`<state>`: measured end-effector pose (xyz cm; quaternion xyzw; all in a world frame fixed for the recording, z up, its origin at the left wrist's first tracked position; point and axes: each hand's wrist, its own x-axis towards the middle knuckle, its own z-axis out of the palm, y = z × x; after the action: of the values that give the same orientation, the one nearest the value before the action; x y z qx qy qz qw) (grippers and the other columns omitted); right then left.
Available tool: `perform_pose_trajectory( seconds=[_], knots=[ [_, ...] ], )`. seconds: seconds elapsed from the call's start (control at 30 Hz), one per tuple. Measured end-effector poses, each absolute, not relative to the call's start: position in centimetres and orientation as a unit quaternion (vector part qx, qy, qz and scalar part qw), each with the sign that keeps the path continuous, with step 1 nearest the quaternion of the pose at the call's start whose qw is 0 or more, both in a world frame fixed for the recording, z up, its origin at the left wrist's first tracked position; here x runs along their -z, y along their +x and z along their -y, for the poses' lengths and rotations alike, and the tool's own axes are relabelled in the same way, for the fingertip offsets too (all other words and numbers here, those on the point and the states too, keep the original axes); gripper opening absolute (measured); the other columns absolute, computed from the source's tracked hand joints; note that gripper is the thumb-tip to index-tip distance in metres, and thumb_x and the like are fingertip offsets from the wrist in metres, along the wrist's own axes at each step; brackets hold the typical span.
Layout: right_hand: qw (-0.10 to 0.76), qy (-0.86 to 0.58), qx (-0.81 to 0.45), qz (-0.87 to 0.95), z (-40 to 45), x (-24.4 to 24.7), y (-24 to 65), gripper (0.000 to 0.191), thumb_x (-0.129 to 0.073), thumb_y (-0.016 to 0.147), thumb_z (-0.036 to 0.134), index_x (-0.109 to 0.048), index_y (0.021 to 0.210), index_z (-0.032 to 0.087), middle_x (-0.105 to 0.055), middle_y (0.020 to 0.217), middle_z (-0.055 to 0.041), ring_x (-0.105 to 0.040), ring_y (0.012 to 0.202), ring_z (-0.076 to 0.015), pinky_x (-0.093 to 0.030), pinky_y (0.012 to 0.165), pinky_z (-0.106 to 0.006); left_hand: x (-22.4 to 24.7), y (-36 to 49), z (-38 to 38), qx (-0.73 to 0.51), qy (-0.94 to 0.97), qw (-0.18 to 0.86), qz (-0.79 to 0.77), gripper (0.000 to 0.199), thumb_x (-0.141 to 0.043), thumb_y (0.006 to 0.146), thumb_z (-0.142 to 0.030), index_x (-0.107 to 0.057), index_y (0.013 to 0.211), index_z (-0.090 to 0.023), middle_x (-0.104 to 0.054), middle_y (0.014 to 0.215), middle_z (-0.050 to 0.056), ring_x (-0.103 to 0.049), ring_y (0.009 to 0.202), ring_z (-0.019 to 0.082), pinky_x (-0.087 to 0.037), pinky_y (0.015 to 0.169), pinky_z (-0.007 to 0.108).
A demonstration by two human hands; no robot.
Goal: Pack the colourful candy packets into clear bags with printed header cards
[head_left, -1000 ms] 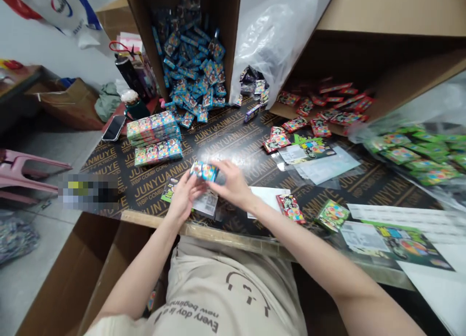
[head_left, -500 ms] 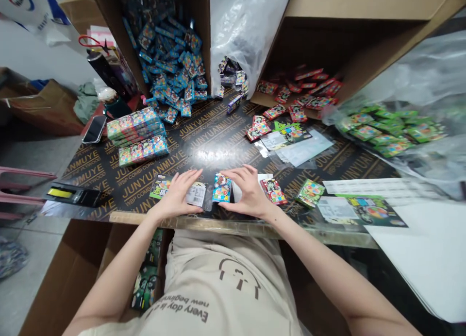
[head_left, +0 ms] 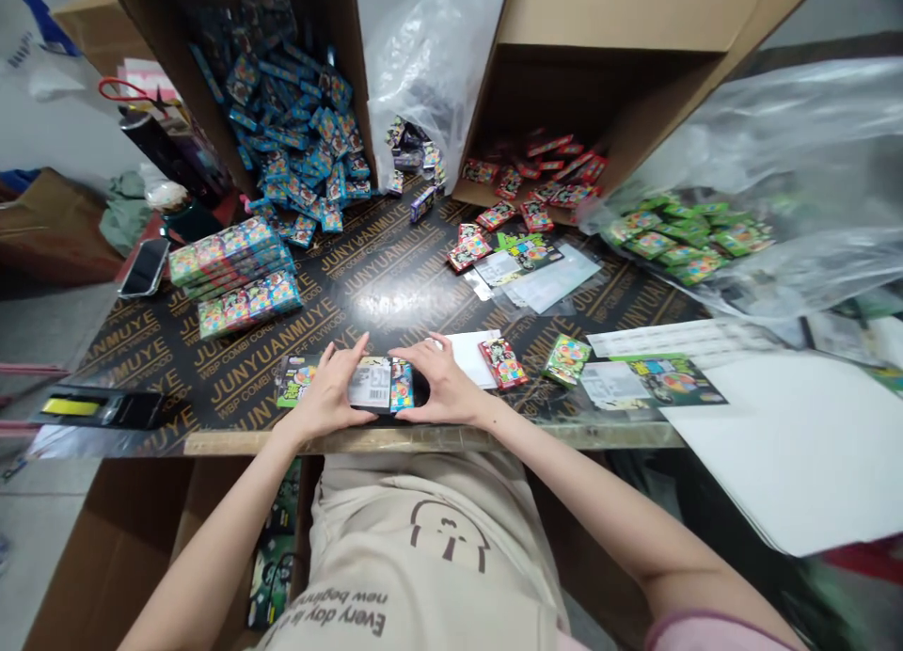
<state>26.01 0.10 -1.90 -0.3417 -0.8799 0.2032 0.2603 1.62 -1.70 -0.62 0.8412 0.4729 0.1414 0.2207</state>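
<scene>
My left hand [head_left: 330,389] lies over a flat printed packet [head_left: 371,385] with a green picture end and a grey barcode label. Its thumb is at the near edge and its fingers are at the far edge. My right hand [head_left: 444,385] grips a small blue box [head_left: 402,386] between thumb and fingers, upright against the packet's right end. Whether the box is inside the packet's clear film, I cannot tell. To the right lie a red box [head_left: 503,362] on a white sheet [head_left: 474,357] and a green box [head_left: 567,359].
Cartons of blue boxes [head_left: 310,162] and red boxes [head_left: 564,166] stand at the back, with a plastic bag [head_left: 437,58] between. Green boxes [head_left: 691,237] fill a bag at right. Stacked wrapped boxes [head_left: 244,279], a phone [head_left: 144,268] and a tape cutter [head_left: 99,407] are left.
My right hand has moved left with the blue box, which now meets the packet's right end. My left hand stays on the packet. The camera view has shifted right.
</scene>
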Motion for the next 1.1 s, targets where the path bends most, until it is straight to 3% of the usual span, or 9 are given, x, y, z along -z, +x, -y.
perform_pose_trajectory(
  seconds=[0.17, 0.27, 0.37, 0.43, 0.53, 0.63, 0.73, 0.93, 1.1],
  knots=[
    [0.309, -0.406, -0.204, 0.836, 0.2, 1.6, 25.7, 0.092, -0.071, 0.066, 0.065, -0.039, 0.140, 0.020, -0.064, 0.117, -0.0125, -0.054, 0.113, -0.0279, -0.021, 0.106, -0.048, 0.5, 1.6, 1.4, -0.191, 0.817, 0.209, -0.503, 0.116, -0.076, 0.065, -0.039, 0.000, 0.151, -0.025, -0.055, 0.130, 0.011, -0.050, 0.124, 0.030, -0.020, 0.114, 0.058],
    [0.277, -0.343, -0.250, 0.862, 0.3, 0.9, 25.5, 0.083, -0.066, 0.078, 0.058, -0.032, 0.145, 0.023, -0.069, 0.108, -0.0082, -0.055, 0.114, -0.0247, -0.018, 0.108, -0.048, 0.9, 1.7, 1.1, -0.206, 0.807, 0.205, -0.514, 0.116, -0.076, 0.066, -0.042, 0.001, 0.151, -0.026, -0.055, 0.128, 0.010, -0.051, 0.124, 0.029, -0.022, 0.115, 0.055],
    [0.279, -0.364, -0.235, 0.857, -2.3, 0.6, 26.1, 0.062, -0.057, 0.088, 0.049, -0.039, 0.142, 0.025, -0.067, 0.117, -0.0087, -0.052, 0.119, -0.0239, -0.020, 0.108, -0.047, 1.9, 2.0, 0.9, -0.185, 0.806, 0.195, -0.528, 0.112, -0.074, 0.068, -0.043, -0.001, 0.152, -0.025, -0.055, 0.129, 0.011, -0.051, 0.123, 0.030, -0.021, 0.114, 0.056],
    [0.315, -0.480, -0.174, 0.800, -5.9, 0.8, 27.3, 0.052, -0.055, 0.089, 0.046, -0.048, 0.135, 0.023, -0.060, 0.129, -0.0123, -0.048, 0.123, -0.0270, -0.024, 0.106, -0.048, 2.7, 2.2, 0.8, -0.156, 0.812, 0.171, -0.535, 0.103, -0.072, 0.071, -0.044, -0.010, 0.151, -0.023, -0.054, 0.129, 0.013, -0.050, 0.122, 0.031, -0.021, 0.113, 0.058],
    [0.282, -0.618, -0.099, 0.727, -12.9, 1.4, 29.1, 0.070, -0.067, 0.079, 0.052, -0.047, 0.136, 0.017, -0.041, 0.145, -0.0203, -0.033, 0.134, -0.0359, -0.025, 0.106, -0.052, 3.7, 2.5, 1.0, -0.125, 0.828, 0.126, -0.531, 0.087, -0.068, 0.075, -0.049, -0.027, 0.147, -0.023, -0.053, 0.130, 0.015, -0.049, 0.121, 0.032, -0.021, 0.112, 0.059],
    [0.209, -0.636, -0.084, 0.738, -19.6, 1.8, 29.7, 0.085, -0.073, 0.073, 0.050, -0.038, 0.143, 0.017, -0.022, 0.154, -0.0234, -0.019, 0.142, -0.0400, -0.022, 0.107, -0.059, 4.2, 2.9, 1.2, -0.120, 0.839, 0.091, -0.522, 0.080, -0.064, 0.077, -0.056, -0.036, 0.143, -0.021, -0.053, 0.130, 0.016, -0.048, 0.122, 0.032, -0.022, 0.112, 0.058],
    [0.171, -0.630, -0.091, 0.752, -24.7, 1.7, 28.7, 0.086, -0.073, 0.075, 0.042, -0.031, 0.146, 0.020, -0.013, 0.157, -0.0223, -0.014, 0.143, -0.0407, -0.022, 0.106, -0.063, 4.3, 3.2, 1.3, -0.125, 0.843, 0.067, -0.519, 0.076, -0.064, 0.077, -0.055, -0.041, 0.140, -0.020, -0.053, 0.130, 0.016, -0.048, 0.121, 0.031, -0.025, 0.111, 0.057],
    [0.182, -0.656, -0.152, 0.716, -32.4, 1.7, 26.7, 0.087, -0.071, 0.075, 0.039, -0.026, 0.148, 0.021, -0.017, 0.155, -0.0225, -0.023, 0.140, -0.0416, -0.027, 0.104, -0.063, 4.0, 3.4, 1.2, -0.125, 0.842, 0.058, -0.521, 0.075, -0.066, 0.077, -0.051, -0.041, 0.140, -0.022, -0.054, 0.128, 0.014, -0.048, 0.120, 0.030, -0.027, 0.110, 0.055],
    [0.183, -0.604, -0.142, 0.763, -33.7, 2.6, 25.6, 0.060, -0.065, 0.077, 0.031, -0.048, 0.133, 0.018, -0.037, 0.144, -0.0196, -0.035, 0.133, -0.0367, -0.031, 0.102, -0.058, 3.9, 3.4, 1.1, -0.120, 0.840, 0.074, -0.525, 0.075, -0.068, 0.075, -0.049, -0.040, 0.141, -0.022, -0.052, 0.131, 0.015, -0.048, 0.121, 0.031, -0.027, 0.110, 0.055]
  ],
)
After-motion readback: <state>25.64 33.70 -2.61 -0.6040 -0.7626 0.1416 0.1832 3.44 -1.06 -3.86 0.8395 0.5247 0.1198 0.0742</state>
